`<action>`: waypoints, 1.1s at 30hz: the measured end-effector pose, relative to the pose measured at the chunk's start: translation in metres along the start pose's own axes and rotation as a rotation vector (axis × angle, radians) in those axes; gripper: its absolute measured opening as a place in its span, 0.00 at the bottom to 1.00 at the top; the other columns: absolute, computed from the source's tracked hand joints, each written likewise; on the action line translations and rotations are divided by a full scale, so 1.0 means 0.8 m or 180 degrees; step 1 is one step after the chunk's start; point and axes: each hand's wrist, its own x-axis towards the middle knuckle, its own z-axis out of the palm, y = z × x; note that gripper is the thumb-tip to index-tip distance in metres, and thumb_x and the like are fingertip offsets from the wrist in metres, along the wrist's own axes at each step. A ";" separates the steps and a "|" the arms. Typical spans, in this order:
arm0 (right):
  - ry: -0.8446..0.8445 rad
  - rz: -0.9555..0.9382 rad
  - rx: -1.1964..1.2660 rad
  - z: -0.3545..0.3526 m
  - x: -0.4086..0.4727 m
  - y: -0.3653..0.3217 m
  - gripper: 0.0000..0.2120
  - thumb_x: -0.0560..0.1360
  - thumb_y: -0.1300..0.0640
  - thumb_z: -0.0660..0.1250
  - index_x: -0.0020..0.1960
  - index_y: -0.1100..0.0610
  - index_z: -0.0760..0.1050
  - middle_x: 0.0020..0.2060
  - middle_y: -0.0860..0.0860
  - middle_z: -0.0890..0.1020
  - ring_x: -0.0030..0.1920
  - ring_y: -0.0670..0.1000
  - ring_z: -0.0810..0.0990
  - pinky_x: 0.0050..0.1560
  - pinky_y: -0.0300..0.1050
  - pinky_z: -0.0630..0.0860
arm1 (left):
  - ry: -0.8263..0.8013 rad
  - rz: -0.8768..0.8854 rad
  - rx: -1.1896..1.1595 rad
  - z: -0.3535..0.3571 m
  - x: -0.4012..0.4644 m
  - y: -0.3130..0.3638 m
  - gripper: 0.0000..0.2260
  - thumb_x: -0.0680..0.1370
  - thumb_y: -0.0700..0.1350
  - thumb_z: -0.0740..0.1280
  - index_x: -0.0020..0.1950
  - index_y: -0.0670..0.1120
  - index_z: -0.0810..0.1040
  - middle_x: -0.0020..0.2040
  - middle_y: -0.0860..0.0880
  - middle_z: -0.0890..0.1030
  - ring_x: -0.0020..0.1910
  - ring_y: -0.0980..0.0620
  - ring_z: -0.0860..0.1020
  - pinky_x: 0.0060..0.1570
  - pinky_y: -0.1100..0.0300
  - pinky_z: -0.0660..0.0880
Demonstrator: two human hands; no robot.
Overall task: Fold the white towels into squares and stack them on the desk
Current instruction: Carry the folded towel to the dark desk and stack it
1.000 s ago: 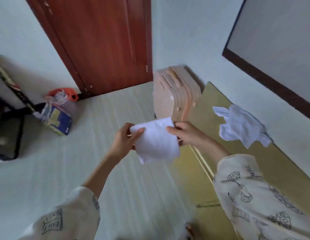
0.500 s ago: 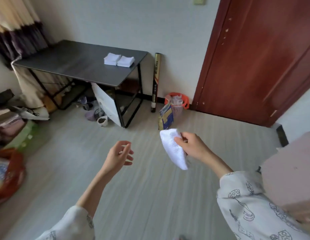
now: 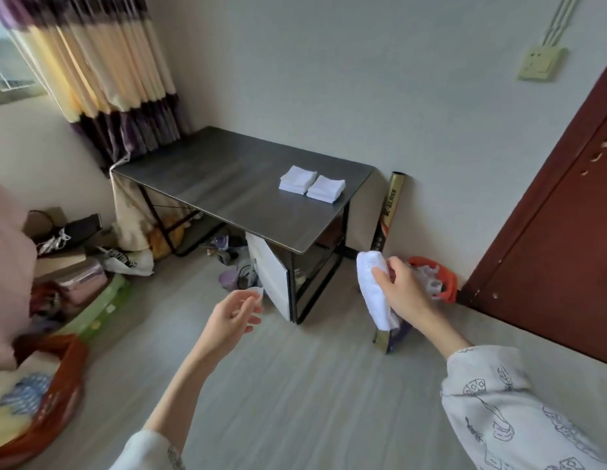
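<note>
Right hand (image 3: 402, 293) grips the folded towel (image 3: 375, 290) for carrying to the worktop (image 3: 227, 195), near two stacks (image 3: 311, 183); left hand (image 3: 232, 315) is relaxed, empty.

Home bedroom: curtain (image 3: 102, 72), floor clutter (image 3: 75, 266)

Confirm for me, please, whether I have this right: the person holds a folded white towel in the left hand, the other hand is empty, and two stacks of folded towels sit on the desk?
Not quite: the head view shows the folded white towel held in the right hand, and it is the left hand that is empty. The two stacks of folded towels do sit on the desk.
</note>
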 end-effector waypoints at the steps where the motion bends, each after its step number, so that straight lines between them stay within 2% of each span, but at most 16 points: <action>1: -0.0037 -0.0010 -0.0081 0.007 0.030 -0.008 0.12 0.78 0.54 0.59 0.39 0.59 0.66 0.31 0.50 0.71 0.34 0.51 0.70 0.33 0.41 0.63 | 0.0013 -0.0029 -0.0001 -0.009 0.026 0.000 0.07 0.80 0.43 0.58 0.50 0.49 0.76 0.45 0.47 0.81 0.43 0.49 0.80 0.45 0.57 0.76; 5: -0.0157 0.0069 -0.0081 0.045 0.147 -0.033 0.13 0.79 0.54 0.57 0.43 0.64 0.66 0.34 0.53 0.71 0.33 0.50 0.67 0.31 0.43 0.60 | 0.0140 -0.0213 -0.0073 -0.041 0.129 -0.012 0.08 0.80 0.42 0.58 0.48 0.50 0.76 0.44 0.47 0.81 0.43 0.47 0.80 0.44 0.58 0.76; 9: -0.0179 0.0132 -0.0111 0.094 0.257 -0.047 0.13 0.80 0.54 0.55 0.40 0.59 0.61 0.31 0.50 0.65 0.30 0.48 0.63 0.30 0.44 0.58 | 0.0103 -0.0323 -0.0075 -0.057 0.258 -0.023 0.09 0.81 0.42 0.57 0.51 0.47 0.77 0.46 0.45 0.81 0.43 0.49 0.80 0.43 0.59 0.76; 14: 0.0019 0.0289 -0.0075 0.149 0.388 -0.068 0.16 0.80 0.55 0.55 0.35 0.55 0.56 0.30 0.49 0.63 0.30 0.47 0.62 0.29 0.41 0.56 | -0.0269 -0.0257 -0.0109 -0.066 0.434 -0.004 0.10 0.81 0.40 0.56 0.51 0.44 0.77 0.44 0.45 0.81 0.40 0.50 0.79 0.41 0.61 0.76; 17: 0.0028 0.0373 -0.0053 0.164 0.451 -0.085 0.15 0.81 0.55 0.54 0.36 0.53 0.57 0.30 0.49 0.63 0.30 0.47 0.62 0.30 0.41 0.57 | -0.0480 -0.0203 0.0017 -0.071 0.538 0.015 0.10 0.81 0.40 0.55 0.48 0.46 0.76 0.43 0.45 0.80 0.38 0.50 0.78 0.38 0.61 0.74; 20: 0.0026 0.0500 -0.0041 0.172 0.509 -0.092 0.15 0.81 0.53 0.54 0.36 0.54 0.58 0.31 0.49 0.63 0.30 0.46 0.62 0.31 0.41 0.59 | -0.0634 -0.0196 0.0123 -0.054 0.629 0.030 0.12 0.81 0.40 0.54 0.46 0.49 0.76 0.43 0.46 0.80 0.38 0.50 0.78 0.41 0.59 0.74; 24: -0.0100 0.0619 0.0086 0.181 0.575 -0.080 0.13 0.80 0.52 0.54 0.39 0.56 0.61 0.32 0.50 0.63 0.31 0.47 0.62 0.32 0.40 0.59 | -0.1156 -0.0472 0.0181 -0.001 0.701 0.026 0.10 0.81 0.43 0.54 0.54 0.47 0.75 0.49 0.46 0.80 0.44 0.50 0.80 0.47 0.58 0.76; 27: -0.0392 0.0753 0.0274 0.189 0.626 -0.061 0.13 0.80 0.50 0.54 0.49 0.61 0.68 0.37 0.54 0.68 0.37 0.50 0.67 0.36 0.41 0.63 | -0.1292 -0.0890 0.0090 0.044 0.743 0.023 0.11 0.82 0.48 0.54 0.59 0.50 0.73 0.57 0.50 0.78 0.52 0.51 0.78 0.54 0.56 0.73; 30: -0.0533 0.0867 0.0734 0.193 0.686 -0.042 0.17 0.80 0.48 0.55 0.54 0.62 0.69 0.41 0.57 0.71 0.41 0.55 0.71 0.43 0.46 0.66 | -0.1414 -0.1189 -0.0210 0.091 0.795 0.041 0.19 0.81 0.56 0.51 0.67 0.49 0.68 0.62 0.51 0.74 0.60 0.49 0.74 0.64 0.51 0.68; 32: -0.0583 0.1046 0.1096 0.191 0.725 -0.028 0.17 0.79 0.47 0.55 0.56 0.60 0.70 0.48 0.64 0.75 0.48 0.64 0.75 0.48 0.51 0.73 | -0.1676 -0.1208 -0.0626 0.118 0.829 0.055 0.21 0.80 0.60 0.49 0.67 0.52 0.68 0.62 0.52 0.75 0.61 0.49 0.74 0.63 0.49 0.71; 33: -0.0567 0.1181 0.1243 0.189 0.744 -0.018 0.15 0.79 0.48 0.55 0.56 0.58 0.71 0.53 0.63 0.76 0.53 0.63 0.76 0.52 0.54 0.75 | -0.1790 -0.1218 -0.0775 0.131 0.846 0.062 0.20 0.80 0.60 0.48 0.65 0.54 0.70 0.61 0.53 0.76 0.60 0.50 0.75 0.58 0.51 0.74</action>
